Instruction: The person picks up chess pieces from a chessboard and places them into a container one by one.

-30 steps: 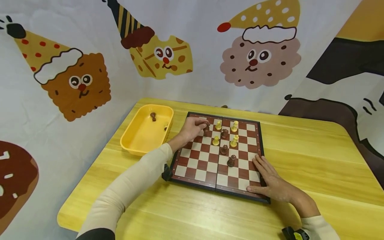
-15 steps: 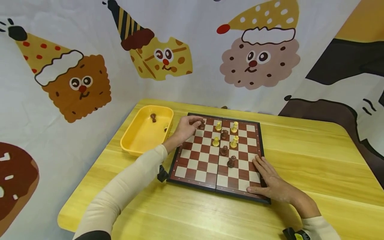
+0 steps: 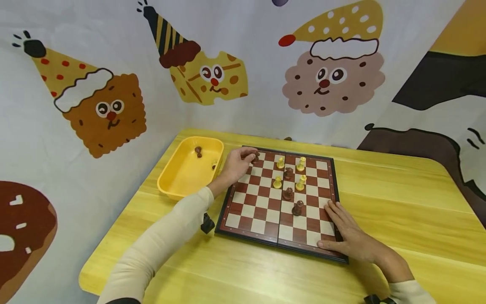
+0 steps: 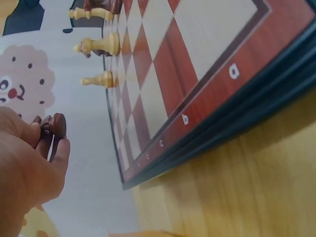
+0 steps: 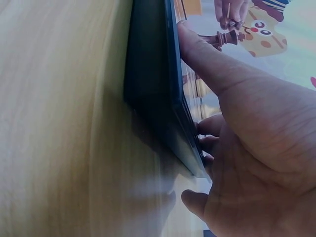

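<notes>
At the far left corner of the chessboard [image 3: 247, 211], my left hand [image 3: 236, 165] pinches a dark brown chess piece [image 4: 59, 125] between thumb and fingers. The left wrist view shows the round base of this piece; the fingers hide much of the rest. My right hand [image 3: 355, 238] rests with extended fingers on the right edge of the board, thumb near the front corner. Three dark brown pieces stand mid-board, among them a tall one [image 3: 297, 207] nearest me. Several pale yellow pieces, such as a tall one [image 3: 301, 183], stand around them.
Left of the board sits a yellow tray [image 3: 182, 173]. Inside lie a dark brown piece [image 3: 198, 152] and a small, partly yellow piece [image 3: 214, 164] by its right wall. Both stand on a yellow wooden table [image 3: 387, 194] against a cartoon-printed curtain [image 3: 262, 118].
My left hand has carried the dark brown piece leftward and away from me, to the board's far left corner. My right hand stays in place on the edge. The head view has shifted slightly.
</notes>
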Demonstrator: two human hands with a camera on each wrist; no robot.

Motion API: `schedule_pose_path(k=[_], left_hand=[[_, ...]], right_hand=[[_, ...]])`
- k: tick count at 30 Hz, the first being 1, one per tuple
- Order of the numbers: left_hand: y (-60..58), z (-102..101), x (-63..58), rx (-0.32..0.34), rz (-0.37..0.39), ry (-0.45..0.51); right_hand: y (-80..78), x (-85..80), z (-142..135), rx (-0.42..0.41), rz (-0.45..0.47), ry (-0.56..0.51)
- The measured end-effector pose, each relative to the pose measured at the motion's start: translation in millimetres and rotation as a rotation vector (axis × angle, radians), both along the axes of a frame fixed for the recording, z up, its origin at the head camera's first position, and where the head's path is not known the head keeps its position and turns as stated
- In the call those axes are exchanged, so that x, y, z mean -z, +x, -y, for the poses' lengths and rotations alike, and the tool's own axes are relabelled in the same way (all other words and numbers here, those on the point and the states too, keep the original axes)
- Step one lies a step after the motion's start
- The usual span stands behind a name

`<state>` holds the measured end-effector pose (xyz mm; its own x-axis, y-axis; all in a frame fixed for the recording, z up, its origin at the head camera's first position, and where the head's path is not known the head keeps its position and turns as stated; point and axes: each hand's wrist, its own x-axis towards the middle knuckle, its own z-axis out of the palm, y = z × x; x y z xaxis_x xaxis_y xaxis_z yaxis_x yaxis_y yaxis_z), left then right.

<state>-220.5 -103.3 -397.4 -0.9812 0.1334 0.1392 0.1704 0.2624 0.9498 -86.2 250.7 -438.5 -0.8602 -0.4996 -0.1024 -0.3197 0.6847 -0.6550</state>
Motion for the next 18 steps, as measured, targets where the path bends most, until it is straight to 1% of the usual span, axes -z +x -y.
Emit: schedule_pose_path(k=[3, 6, 9, 12, 18], left_hand=[[5.5, 4, -4.5, -0.022, -0.033, -0.047], [7.8, 8, -7.7, -0.009, -0.048, -0.037], [5.7, 12, -7.5, 0.003, -0.049, -0.003], [3.5, 18, -9.9, -0.005, -0.056, 0.013], [2.0, 30, -20.8, -0.030, -0.111, -0.054]], right_hand=[[-0.8, 0.7, 3, -0.007, 0.003, -0.005], [-1.7, 0.1, 5, -0.007, -0.007, 0.003], [-2.6, -0.4, 5, -0.009, -0.018, 0.010], [-2.9, 0.2, 5, -0.013, -0.022, 0.010], [1.2, -0.2, 2, -0.008, -0.004, -0.005]])
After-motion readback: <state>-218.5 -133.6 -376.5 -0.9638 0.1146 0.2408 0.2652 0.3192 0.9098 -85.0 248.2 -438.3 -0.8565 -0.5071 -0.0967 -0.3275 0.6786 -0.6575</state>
